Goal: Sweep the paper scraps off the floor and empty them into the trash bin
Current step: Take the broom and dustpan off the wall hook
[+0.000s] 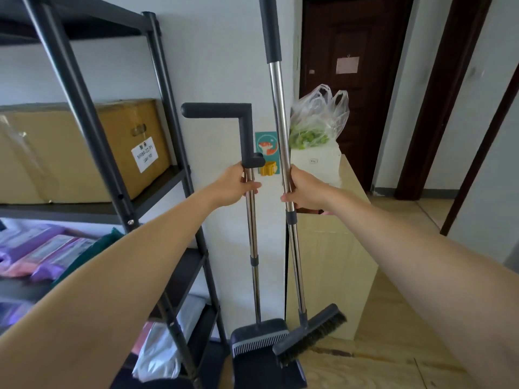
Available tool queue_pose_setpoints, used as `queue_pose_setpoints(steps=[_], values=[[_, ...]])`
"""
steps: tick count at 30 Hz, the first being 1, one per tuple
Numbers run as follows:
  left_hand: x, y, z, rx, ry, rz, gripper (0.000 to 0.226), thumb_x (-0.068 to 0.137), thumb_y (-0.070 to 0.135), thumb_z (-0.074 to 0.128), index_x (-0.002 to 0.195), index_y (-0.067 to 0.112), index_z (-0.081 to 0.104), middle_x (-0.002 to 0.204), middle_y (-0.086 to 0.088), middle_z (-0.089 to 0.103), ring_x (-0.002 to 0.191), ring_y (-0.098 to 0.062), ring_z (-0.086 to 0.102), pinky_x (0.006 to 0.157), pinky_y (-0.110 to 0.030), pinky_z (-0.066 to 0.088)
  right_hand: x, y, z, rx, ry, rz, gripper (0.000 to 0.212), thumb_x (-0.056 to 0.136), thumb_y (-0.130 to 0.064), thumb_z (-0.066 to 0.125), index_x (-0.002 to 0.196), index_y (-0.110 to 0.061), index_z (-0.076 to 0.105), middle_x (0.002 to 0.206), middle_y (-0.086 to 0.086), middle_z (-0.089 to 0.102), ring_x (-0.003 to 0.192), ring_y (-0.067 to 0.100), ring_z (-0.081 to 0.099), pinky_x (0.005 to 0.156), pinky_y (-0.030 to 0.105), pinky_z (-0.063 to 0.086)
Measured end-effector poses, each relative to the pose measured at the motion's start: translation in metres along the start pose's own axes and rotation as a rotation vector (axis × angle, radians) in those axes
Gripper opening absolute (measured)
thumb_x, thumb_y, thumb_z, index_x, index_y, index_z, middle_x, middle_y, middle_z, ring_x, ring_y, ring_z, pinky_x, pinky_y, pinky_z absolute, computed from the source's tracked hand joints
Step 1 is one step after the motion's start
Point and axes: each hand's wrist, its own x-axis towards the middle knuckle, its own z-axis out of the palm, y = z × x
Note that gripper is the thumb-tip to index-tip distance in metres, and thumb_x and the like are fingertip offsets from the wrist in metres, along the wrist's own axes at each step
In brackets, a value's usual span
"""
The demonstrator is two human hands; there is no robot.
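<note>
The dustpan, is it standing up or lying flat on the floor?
Standing up. The dustpan has its long pole straight up, gripped by the left hand, and its pan sits on end beside the broom.

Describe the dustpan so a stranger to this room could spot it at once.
Find the black metal shelving on the left. Just right of it stand two steel poles. The dustpan is the shorter one, its grey handle bent sideways, unlike the straight broom.

One camera only, worn on the person's head: a wide-angle view facing forward and slightly down, close to the white wall. The arms run in from the near corners, left hand and right hand mid-frame; shelf rack left, dark door far right.
</note>
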Motion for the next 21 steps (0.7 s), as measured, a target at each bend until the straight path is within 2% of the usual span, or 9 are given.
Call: queue_pose_setpoints(steps=[2,6,10,14,19,21], values=[[-0.022,-0.001,0.003,-0.004,0.020,-0.038,0.034,0.092,0.015,0.057,0.123,0.007,0.046,0.096,-0.005,0.062,0.094,-0.020,0.062,0.081,-0.028,0.051,-0.020,-0.004,0.011,0.035,-0.024,-0.004,0.048,0.090,-0.009,0.062,0.132,-0.011,0.038,0.112,0.004,0.056,0.105,0.021,0.056,0.092,0.036,0.050],[-0.064,-0.005,0.006,0.037,0.096,-0.103,0.022,0.088,0.018,0.064,0.104,0.009,0.053,0.088,-0.007,0.057,0.082,-0.018,0.057,0.065,-0.018,0.044,-0.057,-0.011,0.030,0.047,-0.063,-0.019,0.046,0.091,-0.010,0.060,0.132,-0.011,0.039,0.102,-0.002,0.052,0.096,0.015,0.053,0.091,0.034,0.047],[-0.109,-0.008,0.007,0.014,0.110,-0.143,0.021,0.087,0.017,0.066,0.103,0.009,0.055,0.096,-0.008,0.056,0.090,-0.021,0.057,0.082,-0.029,0.050,-0.096,-0.022,0.049,0.039,-0.096,0.006,0.042,0.092,-0.011,0.060,0.129,-0.008,0.039,0.082,-0.008,0.044,0.078,0.011,0.049,0.081,0.030,0.043],[-0.155,-0.006,0.002,0.022,0.093,-0.149,0.027,0.086,0.018,0.067,0.108,0.004,0.059,0.098,-0.010,0.058,0.088,-0.022,0.058,0.086,-0.035,0.051,-0.134,-0.041,0.065,0.045,-0.112,0.029,0.043,0.092,-0.011,0.059,0.129,-0.006,0.039,0.084,-0.007,0.044,0.090,0.018,0.051,0.085,0.034,0.048],[-0.210,-0.003,-0.015,0.030,0.075,-0.129,0.027,0.086,0.015,0.067,0.108,0.002,0.059,0.097,-0.010,0.057,0.084,-0.018,0.056,0.066,-0.018,0.045,-0.176,-0.073,0.086,0.072,-0.104,0.052,0.033,0.092,-0.009,0.060,0.119,-0.010,0.041,0.090,-0.002,0.049,0.099,0.023,0.056,0.094,0.042,0.051],[-0.233,-0.005,-0.024,0.017,0.054,-0.115,0.028,0.085,0.015,0.067,0.108,0.000,0.059,0.100,-0.012,0.058,0.089,-0.021,0.057,0.067,-0.021,0.049,-0.193,-0.086,0.097,0.081,-0.087,0.066,0.027,0.091,-0.008,0.060,0.107,-0.015,0.039,0.088,-0.002,0.048,0.099,0.024,0.056,0.094,0.045,0.051]])
